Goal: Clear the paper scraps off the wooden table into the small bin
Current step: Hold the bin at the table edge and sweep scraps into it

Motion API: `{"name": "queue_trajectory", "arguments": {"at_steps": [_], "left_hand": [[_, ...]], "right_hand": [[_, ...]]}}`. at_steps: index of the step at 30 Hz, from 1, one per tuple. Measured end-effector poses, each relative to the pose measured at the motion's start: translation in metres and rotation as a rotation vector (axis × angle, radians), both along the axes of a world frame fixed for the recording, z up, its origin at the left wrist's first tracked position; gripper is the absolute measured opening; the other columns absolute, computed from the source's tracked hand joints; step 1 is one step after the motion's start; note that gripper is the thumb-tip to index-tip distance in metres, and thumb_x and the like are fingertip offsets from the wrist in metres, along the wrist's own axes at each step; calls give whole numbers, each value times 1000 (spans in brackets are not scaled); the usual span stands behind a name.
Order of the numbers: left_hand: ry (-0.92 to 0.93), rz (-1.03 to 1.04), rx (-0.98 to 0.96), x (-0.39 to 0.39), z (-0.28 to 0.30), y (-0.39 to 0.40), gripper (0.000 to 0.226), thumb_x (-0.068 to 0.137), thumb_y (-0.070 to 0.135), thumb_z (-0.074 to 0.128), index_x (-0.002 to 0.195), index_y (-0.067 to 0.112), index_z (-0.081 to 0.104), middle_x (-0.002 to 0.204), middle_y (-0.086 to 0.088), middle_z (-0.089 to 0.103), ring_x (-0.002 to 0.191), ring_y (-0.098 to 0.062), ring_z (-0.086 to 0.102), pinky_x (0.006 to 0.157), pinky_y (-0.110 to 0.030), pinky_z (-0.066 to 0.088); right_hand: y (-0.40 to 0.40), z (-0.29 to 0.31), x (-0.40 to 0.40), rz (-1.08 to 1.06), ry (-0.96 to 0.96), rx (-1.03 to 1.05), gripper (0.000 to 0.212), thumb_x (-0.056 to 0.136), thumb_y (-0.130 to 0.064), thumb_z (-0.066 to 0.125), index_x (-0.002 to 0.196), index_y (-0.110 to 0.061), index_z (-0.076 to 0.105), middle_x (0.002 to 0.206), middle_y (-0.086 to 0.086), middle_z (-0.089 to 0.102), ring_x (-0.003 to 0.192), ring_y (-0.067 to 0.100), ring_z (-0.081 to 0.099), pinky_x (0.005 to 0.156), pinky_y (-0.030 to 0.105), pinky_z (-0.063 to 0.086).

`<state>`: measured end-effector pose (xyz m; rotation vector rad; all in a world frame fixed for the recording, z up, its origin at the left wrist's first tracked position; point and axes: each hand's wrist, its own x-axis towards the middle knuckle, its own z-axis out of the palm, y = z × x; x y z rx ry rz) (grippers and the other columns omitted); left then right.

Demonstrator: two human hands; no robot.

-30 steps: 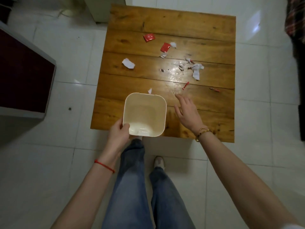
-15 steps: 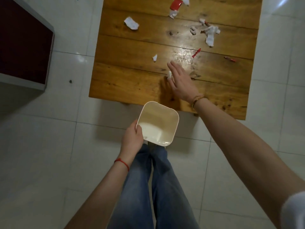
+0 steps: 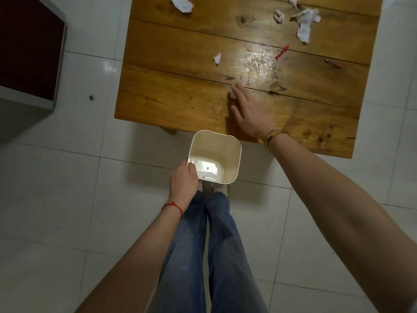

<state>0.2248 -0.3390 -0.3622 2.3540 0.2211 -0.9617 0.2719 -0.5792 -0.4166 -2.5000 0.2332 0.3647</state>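
Observation:
My left hand point(image 3: 183, 182) grips the near left rim of the small cream bin point(image 3: 215, 157), held just below the front edge of the wooden table point(image 3: 171, 102). The bin looks empty. My right hand point(image 3: 250, 114) lies flat on the table with fingers together, edge-on against a small white scrap point(image 3: 232, 94) at its fingertips. Farther back lie a small white scrap point(image 3: 217, 59), a crumpled white piece point(image 3: 182, 4), a torn white strip point(image 3: 305, 24), a white ball point(image 3: 278, 16) and two thin red bits point(image 3: 282, 52), point(image 3: 333, 63).
White tiled floor surrounds the table. A dark red cabinet with a pale frame point(image 3: 29, 53) stands at the left. My jeans-clad legs point(image 3: 209, 245) are directly below the bin.
The bin came off the table and dropped to below its front edge. My right hand slid toward that edge, dragging a small white scrap. The view shifted nearer and downward.

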Motion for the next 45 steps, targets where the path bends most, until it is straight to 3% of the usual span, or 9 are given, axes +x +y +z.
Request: {"name": "queue_trajectory", "arguments": {"at_steps": [12,15,20,24,26,29,33,37,45], "left_hand": [[119,30,-32,-3,-32,-5,32,97,12,33,107,-4,59,96,-17,59,84,-26,48,69,-29,33],[140,45,-19,-3,-39,-6,34,97,13,33,110,-4,59,106,-24,63,85,-28,49,72,-30,35],[154,40,-14,-4,-43,-7,33,96,13,33,109,-3,60,108,-24,64,86,-30,50,71,-29,34],[159,41,-65,-2,-41,-8,33,95,12,36,119,7,57,102,-12,63,95,-32,58,75,-29,37],[153,12,-106,1,-37,-6,38,94,12,36,128,15,53,105,-4,62,93,-25,57,79,-30,41],[148,-46,-127,6,-36,1,42,91,14,36,128,20,54,109,-5,66,97,-27,61,84,-36,49],[138,-65,-134,11,-33,9,44,88,19,35,126,27,57,96,-4,69,88,-25,64,80,-41,55],[85,-93,-102,15,-32,15,46,90,19,37,132,32,53,86,-7,70,76,-22,63,67,-32,51],[119,-56,-133,20,-34,17,48,90,17,39,134,32,52,83,-1,69,70,-14,61,57,-17,40]], "right_hand": [[8,-12,-23,84,-26,26,53,102,-36,34,151,-18,25,159,2,23,145,21,23,115,41,31],[17,-9,-39,162,-24,29,52,102,-36,34,151,-18,26,160,2,23,149,19,14,118,40,23],[34,-5,-68,351,-43,36,52,102,-34,32,150,-14,30,157,6,31,149,21,15,122,41,13],[39,-7,-82,489,-54,40,51,101,-31,34,149,-13,32,153,8,38,148,23,17,121,40,15],[36,-6,-78,451,-74,29,51,101,-32,36,148,-13,33,151,8,40,147,23,20,121,39,18],[27,-2,-57,306,-102,10,55,100,-38,39,150,-15,30,155,7,34,147,22,20,120,39,19],[12,2,-12,176,-112,-29,59,99,-42,40,151,-16,27,158,6,27,147,23,17,119,43,21],[1,0,39,113,-76,-50,60,100,-41,39,152,-18,22,160,6,20,149,25,12,121,43,14],[-8,-7,113,104,9,-98,62,101,-34,38,154,-12,14,163,8,8,150,25,4,122,36,4]]}}
